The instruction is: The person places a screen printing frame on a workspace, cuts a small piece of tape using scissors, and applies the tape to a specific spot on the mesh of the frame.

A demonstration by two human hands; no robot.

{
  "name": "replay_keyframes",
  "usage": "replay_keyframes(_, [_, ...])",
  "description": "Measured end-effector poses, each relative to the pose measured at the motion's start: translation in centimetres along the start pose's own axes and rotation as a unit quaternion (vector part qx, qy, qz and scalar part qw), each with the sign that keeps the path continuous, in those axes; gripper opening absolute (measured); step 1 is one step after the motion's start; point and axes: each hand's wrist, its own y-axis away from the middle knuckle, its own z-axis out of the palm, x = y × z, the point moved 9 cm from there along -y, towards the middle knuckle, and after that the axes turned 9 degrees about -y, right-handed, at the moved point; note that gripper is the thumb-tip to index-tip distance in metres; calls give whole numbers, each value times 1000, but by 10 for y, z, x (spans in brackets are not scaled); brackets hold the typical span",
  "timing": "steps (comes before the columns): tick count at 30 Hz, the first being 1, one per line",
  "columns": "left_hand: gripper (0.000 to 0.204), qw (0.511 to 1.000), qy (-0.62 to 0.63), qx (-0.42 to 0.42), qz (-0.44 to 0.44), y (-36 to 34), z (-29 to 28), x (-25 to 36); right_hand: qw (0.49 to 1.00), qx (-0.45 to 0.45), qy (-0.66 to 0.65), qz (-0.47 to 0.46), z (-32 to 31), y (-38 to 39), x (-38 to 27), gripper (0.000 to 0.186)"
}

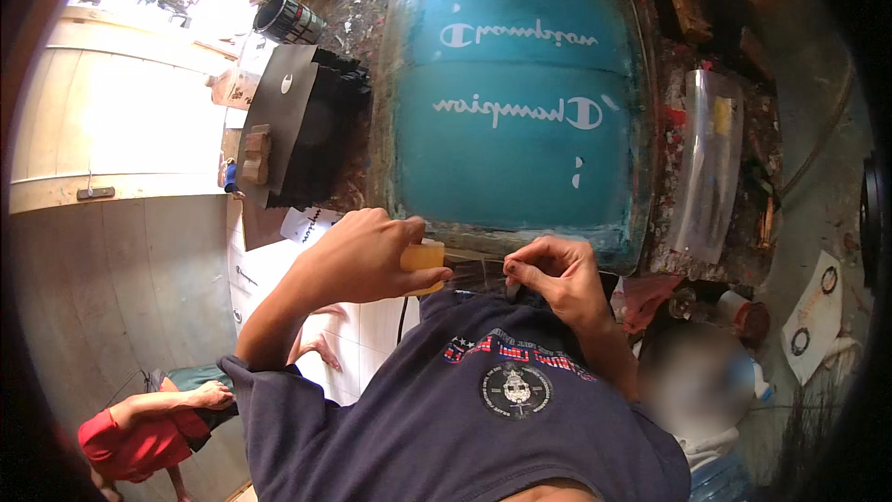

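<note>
My left hand [358, 256] is closed around a yellowish roll of tape [425, 258] at the near edge of a teal printing screen [520, 177] that carries white lettering. My right hand [557, 279] pinches the free end of the clear tape strip [478, 270]. The strip is stretched between the two hands along the screen frame's near rim [539, 244]. Below both hands my dark blue shirt [465, 409] fills the lower part of the view.
A stack of black cloth [330, 130] with a black card and a wooden block [255, 156] lies left of the screen. A clear plastic bag [711, 158] lies to its right. A bottle [743, 316] stands at the right. Another person in a red top [139, 432] sits at lower left.
</note>
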Motion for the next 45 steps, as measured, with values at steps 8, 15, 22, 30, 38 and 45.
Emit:
replay_keyframes(8, [41,977,-95,167,90,52,-58,41,972,-61,140,-178,37,29,-66,13])
replay_keyframes(15, [35,901,-81,364,223,110,-103,73,942,-127,128,-285,62,60,-122,25])
replay_keyframes(22, [38,897,-121,333,265,164,-125,118,850,-269,142,-431,91,117,-176,10])
replay_keyframes(30, [28,819,-171,383,391,178,-125,131,844,-265,169,-434,95,136,-196,13])
replay_keyframes(38, [22,730,-152,475,468,186,-126,133,832,-254,205,-448,89,150,-199,12])
replay_keyframes(45, [25,709,-153,486,488,180,-135,142,835,-178,64,-516,72,149,-190,15])
